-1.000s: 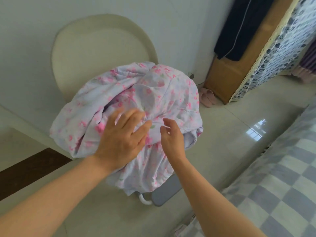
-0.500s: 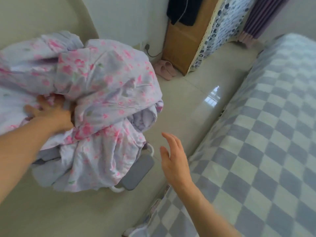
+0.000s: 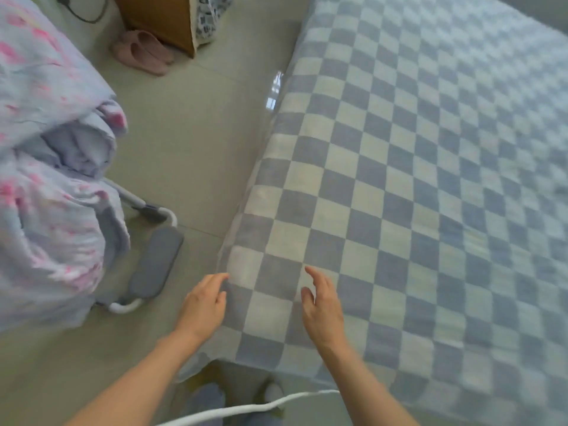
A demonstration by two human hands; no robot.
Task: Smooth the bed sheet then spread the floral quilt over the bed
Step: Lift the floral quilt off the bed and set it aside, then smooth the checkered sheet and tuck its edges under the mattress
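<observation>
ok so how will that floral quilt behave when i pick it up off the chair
The floral quilt will probably be floppy: it lies bunched in soft folds. It looks bulky, so likely needs both hands. Loose edges hang low and may drag on the floor.

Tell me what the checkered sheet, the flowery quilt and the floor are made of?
The checkered sheet looks like soft woven cloth, maybe cotton: matte, and it folds over the bed's edge. The flowery quilt looks like thin crinkly fabric with padding, since it bunches in puffy folds. The floor seems to be glazed tile: shiny, mirroring a window, with straight joint lines.
</observation>
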